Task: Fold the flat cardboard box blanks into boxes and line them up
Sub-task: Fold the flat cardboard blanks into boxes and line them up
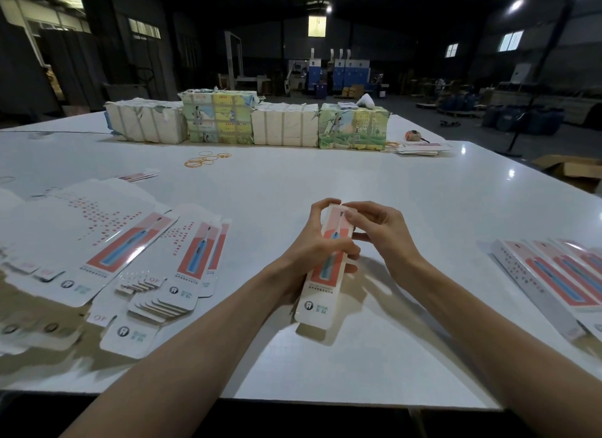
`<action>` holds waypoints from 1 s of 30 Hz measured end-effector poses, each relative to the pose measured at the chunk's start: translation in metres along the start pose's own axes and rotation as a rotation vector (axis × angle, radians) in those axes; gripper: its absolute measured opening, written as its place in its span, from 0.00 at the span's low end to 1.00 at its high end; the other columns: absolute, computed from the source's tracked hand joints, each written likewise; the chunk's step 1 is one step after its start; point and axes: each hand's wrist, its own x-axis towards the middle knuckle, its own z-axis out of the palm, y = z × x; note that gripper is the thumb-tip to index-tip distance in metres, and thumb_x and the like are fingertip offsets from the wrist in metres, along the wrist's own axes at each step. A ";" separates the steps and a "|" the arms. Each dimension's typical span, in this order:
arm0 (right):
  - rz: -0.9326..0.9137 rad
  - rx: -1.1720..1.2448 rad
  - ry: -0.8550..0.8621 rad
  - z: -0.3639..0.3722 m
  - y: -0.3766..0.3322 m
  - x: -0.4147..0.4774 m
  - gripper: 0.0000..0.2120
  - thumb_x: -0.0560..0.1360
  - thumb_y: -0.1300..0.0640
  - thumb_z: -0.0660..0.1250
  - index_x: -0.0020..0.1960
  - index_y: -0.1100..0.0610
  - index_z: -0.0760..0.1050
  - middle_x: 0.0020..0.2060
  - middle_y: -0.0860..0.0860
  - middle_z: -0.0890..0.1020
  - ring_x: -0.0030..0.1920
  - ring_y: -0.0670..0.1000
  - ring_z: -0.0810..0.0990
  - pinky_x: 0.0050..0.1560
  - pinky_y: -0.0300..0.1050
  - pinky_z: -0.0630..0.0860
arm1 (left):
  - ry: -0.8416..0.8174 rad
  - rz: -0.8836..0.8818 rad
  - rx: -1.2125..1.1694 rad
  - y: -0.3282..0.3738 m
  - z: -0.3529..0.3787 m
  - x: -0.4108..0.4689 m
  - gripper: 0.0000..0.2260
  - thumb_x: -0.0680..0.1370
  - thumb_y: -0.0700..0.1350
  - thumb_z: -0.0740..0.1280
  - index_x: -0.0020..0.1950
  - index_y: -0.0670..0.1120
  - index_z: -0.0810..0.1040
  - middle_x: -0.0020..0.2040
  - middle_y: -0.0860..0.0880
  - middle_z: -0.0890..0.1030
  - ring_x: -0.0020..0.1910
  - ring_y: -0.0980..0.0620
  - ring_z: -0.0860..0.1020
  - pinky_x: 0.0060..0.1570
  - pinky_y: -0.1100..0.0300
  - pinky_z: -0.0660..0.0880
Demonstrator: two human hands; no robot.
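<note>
A long white box [321, 294] printed with a red panel and a blue toothbrush is held above the white table [325, 183], tilted with its far end up. My left hand [317, 242] grips its upper half from the left, fingers wrapped round the front. My right hand [378, 229] pinches the box's top end with thumb and fingers. A spread pile of flat blanks [136, 258] of the same print lies on the left. Folded boxes [553, 274] lie side by side at the right edge.
Four wrapped paper bundles [247, 121] stand in a row at the far side, with yellow rubber bands [205, 160] before them and a few flat cards [420, 149] to their right. A cardboard carton [570, 168] sits beyond the table's right edge.
</note>
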 end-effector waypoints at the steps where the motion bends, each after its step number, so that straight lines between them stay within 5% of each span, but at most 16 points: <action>1: -0.014 -0.021 0.005 0.002 0.002 0.000 0.09 0.83 0.58 0.69 0.62 0.58 0.83 0.52 0.53 0.88 0.53 0.53 0.88 0.53 0.48 0.85 | -0.004 -0.005 -0.032 0.000 0.000 0.000 0.37 0.72 0.40 0.79 0.71 0.65 0.64 0.59 0.39 0.79 0.45 0.42 0.87 0.42 0.51 0.84; 6: -0.210 -0.409 0.045 0.011 0.007 -0.002 0.17 0.85 0.56 0.65 0.73 0.49 0.71 0.65 0.49 0.75 0.59 0.43 0.79 0.46 0.32 0.81 | 0.136 0.024 -0.275 0.009 0.000 -0.004 0.30 0.74 0.50 0.69 0.75 0.58 0.64 0.63 0.36 0.78 0.54 0.39 0.84 0.56 0.42 0.83; 8: -0.261 -0.594 0.013 0.014 0.003 -0.006 0.14 0.85 0.51 0.63 0.70 0.49 0.74 0.63 0.48 0.75 0.56 0.43 0.80 0.52 0.41 0.83 | 0.185 0.045 -0.393 0.012 0.000 -0.004 0.29 0.77 0.47 0.67 0.76 0.56 0.63 0.67 0.37 0.76 0.59 0.37 0.83 0.57 0.40 0.83; 11: -0.217 -0.833 -0.180 0.018 -0.001 -0.013 0.24 0.83 0.38 0.63 0.73 0.51 0.71 0.61 0.48 0.77 0.59 0.48 0.76 0.60 0.53 0.78 | 0.187 0.059 -0.533 0.015 0.001 -0.004 0.23 0.84 0.44 0.64 0.77 0.56 0.63 0.66 0.39 0.75 0.56 0.41 0.84 0.52 0.44 0.83; 14: -0.211 -0.954 -0.280 0.018 -0.003 -0.017 0.32 0.81 0.39 0.66 0.77 0.54 0.62 0.63 0.53 0.74 0.59 0.51 0.74 0.58 0.48 0.76 | 0.076 0.012 -0.523 0.014 0.001 -0.003 0.30 0.84 0.53 0.68 0.83 0.59 0.58 0.64 0.43 0.79 0.58 0.43 0.84 0.51 0.46 0.83; 18: -0.189 -1.033 -0.209 -0.006 -0.010 -0.017 0.25 0.83 0.46 0.65 0.75 0.55 0.64 0.67 0.55 0.75 0.57 0.55 0.79 0.55 0.48 0.76 | 0.040 -0.081 -0.299 0.010 0.006 -0.001 0.40 0.76 0.66 0.71 0.84 0.59 0.58 0.74 0.46 0.76 0.70 0.45 0.79 0.69 0.47 0.77; 23: -0.028 -1.118 0.016 -0.065 -0.019 -0.028 0.30 0.80 0.47 0.71 0.76 0.51 0.62 0.70 0.54 0.75 0.58 0.55 0.81 0.57 0.52 0.82 | -0.064 -0.022 0.011 -0.001 0.006 -0.003 0.11 0.85 0.51 0.67 0.64 0.51 0.85 0.54 0.45 0.86 0.49 0.49 0.85 0.47 0.61 0.81; 27: 0.137 -1.253 0.109 -0.124 -0.023 -0.049 0.27 0.80 0.46 0.70 0.75 0.50 0.64 0.68 0.52 0.76 0.57 0.52 0.80 0.52 0.45 0.75 | -0.118 0.013 0.086 -0.003 0.006 0.000 0.11 0.86 0.44 0.65 0.54 0.47 0.88 0.43 0.47 0.82 0.40 0.51 0.78 0.39 0.65 0.75; 30: 0.194 -1.430 0.137 -0.150 -0.018 -0.070 0.22 0.84 0.51 0.64 0.75 0.53 0.67 0.71 0.52 0.73 0.68 0.53 0.74 0.65 0.51 0.73 | -0.127 0.040 0.155 -0.007 0.002 0.001 0.11 0.86 0.40 0.65 0.54 0.48 0.88 0.43 0.47 0.83 0.40 0.52 0.78 0.39 0.66 0.75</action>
